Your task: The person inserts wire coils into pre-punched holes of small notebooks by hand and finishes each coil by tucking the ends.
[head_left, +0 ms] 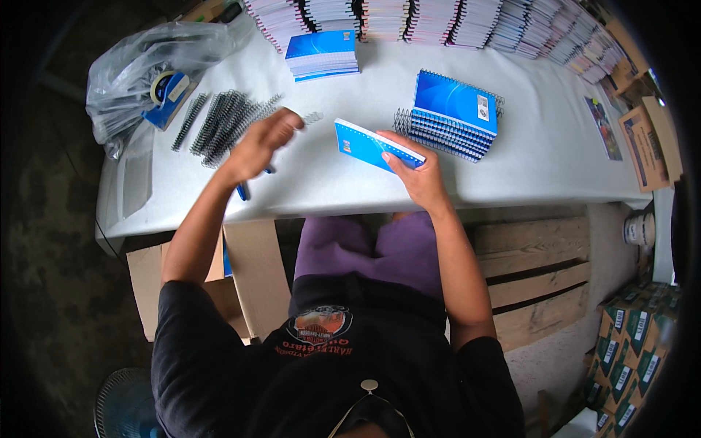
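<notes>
My right hand (420,171) grips a blue-covered pad (361,150) with a row of punched holes along one edge, tilted above the table. The thumb lies on the cover and the fingers are behind it. My left hand (266,142) is closed and smeared by motion, with a dark wire spiral (312,117) at its fingertips. Beside that hand lies a pile of loose wire spirals (219,124). To the right, blue spiral-bound notebooks (456,106) are stacked. Farther back sits a stack of blue pads (321,55) without visible spirals.
Bound books (431,18) line the table's far edge. At the left are a clear plastic bag (146,62) and a blue tape dispenser (166,102). Blue-handled tools (242,192) lie near the front edge. A cardboard box (255,270) stands below.
</notes>
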Tool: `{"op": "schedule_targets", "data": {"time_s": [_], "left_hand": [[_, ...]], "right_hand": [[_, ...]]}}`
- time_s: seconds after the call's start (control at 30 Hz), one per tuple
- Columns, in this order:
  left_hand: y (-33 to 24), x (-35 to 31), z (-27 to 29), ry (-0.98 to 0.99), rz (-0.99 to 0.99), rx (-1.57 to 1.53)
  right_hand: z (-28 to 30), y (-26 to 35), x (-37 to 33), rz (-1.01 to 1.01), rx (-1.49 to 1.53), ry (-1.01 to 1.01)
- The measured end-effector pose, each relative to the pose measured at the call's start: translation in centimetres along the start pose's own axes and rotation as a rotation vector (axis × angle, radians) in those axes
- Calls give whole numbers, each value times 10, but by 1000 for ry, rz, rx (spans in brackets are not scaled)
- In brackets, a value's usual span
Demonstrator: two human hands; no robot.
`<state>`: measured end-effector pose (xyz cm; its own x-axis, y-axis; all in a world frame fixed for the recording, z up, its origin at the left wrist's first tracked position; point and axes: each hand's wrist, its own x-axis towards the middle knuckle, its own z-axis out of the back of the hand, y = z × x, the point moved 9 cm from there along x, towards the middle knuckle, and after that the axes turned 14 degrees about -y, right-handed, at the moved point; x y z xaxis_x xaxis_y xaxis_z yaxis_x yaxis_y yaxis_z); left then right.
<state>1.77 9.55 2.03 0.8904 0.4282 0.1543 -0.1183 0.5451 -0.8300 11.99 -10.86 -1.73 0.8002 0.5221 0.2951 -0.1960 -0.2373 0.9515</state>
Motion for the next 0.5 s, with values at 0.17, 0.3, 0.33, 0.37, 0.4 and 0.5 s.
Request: {"op": "schedule_targets", "data": {"time_s": [0.17,0.3,0.33,0.37,0.4,0.5], "left_hand": [[-9,-6,-24,21,-103,179],[-5,-4,-22,-33,-51,35],[-5,-5,-21,-39,-24,-47],[-5,-10,-29,43,6,-8],[-9,-15,-37,125,36,31],[-8,-22,-53,227,-2,208]], "right_hand": [[-2,-4,0,-21,-2,-25],[-1,-4,0,-29,-32,-35],[0,-3,0,-34,-30,-35],[-1,-1,0,-43,-28,-37],[-2,5,0,-1,-35,-42],[-4,14,0,63,-40,-34]]}}
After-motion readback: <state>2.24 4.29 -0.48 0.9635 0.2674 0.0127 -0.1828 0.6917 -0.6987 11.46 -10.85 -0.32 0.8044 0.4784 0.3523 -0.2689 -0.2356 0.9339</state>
